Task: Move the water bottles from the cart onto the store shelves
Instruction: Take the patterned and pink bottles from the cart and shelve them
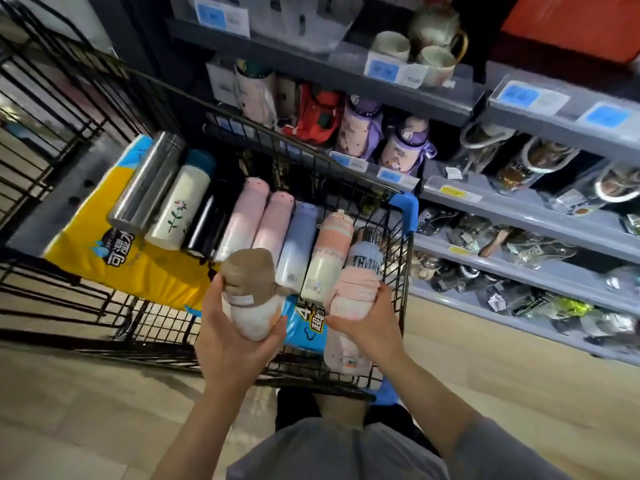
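— What has the person got hold of, nearest us?

— Two bottles, one in each hand. The left hand [239,336] has its fingers curled round a bottle with a brown lid [250,292], lifted a little above the cart [401,271]. The right hand [363,323] grips a pale pink bottle [353,296] at the near right of the basket, fingers wrapped over its side.

— And under them?

— A blue packet [304,327] on the cart floor, with another pinkish bottle [346,351] lying just beside it, below the right hand.

— The rest of the load?

— A row of bottles lying side by side on a yellow pack [114,261]: from the left a steel flask [145,188], a cream flowered one [180,209], a black one [207,223], two pink [242,220], a lilac one [298,244], then a peach-and-cream one [329,251].

— And beyond?

— The grey store shelves [519,216] on the far right, holding purple bottles [401,147], mugs [436,64] and bagged goods.
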